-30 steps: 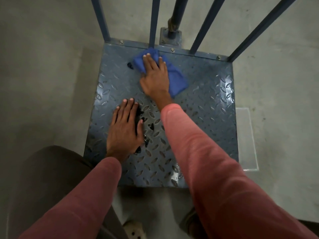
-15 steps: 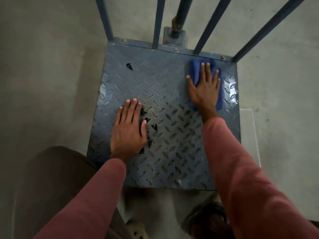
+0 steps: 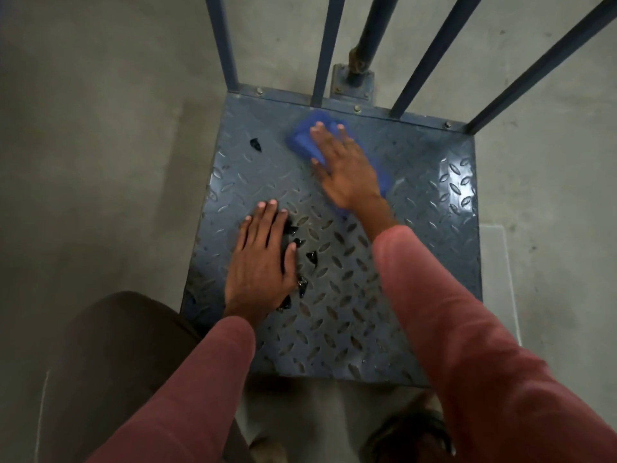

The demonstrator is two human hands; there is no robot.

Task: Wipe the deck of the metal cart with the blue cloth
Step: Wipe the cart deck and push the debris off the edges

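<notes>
The cart's deck [image 3: 430,228] is a grey-blue checker plate filling the middle of the view. My right hand [image 3: 344,168] lies flat, fingers spread, on the blue cloth [image 3: 302,142] and presses it to the deck near the far rail, a little left of centre. The cloth is blurred with motion and mostly hidden under the palm. My left hand [image 3: 263,262] rests flat on the near-left part of the deck, holding nothing. Small black marks [image 3: 312,257] dot the plate beside its thumb, and one more black mark [image 3: 256,144] sits at the far left.
Blue upright bars [image 3: 329,48] rise from the deck's far rail, with a bolted post base [image 3: 354,81] behind it. Concrete floor [image 3: 100,128] surrounds the cart. My knee [image 3: 113,355] is at lower left and a shoe [image 3: 410,432] below the deck's near edge.
My right hand swept the cloth from the far middle to the far right corner, and now it is back left near the far middle. My left hand has stayed put.
</notes>
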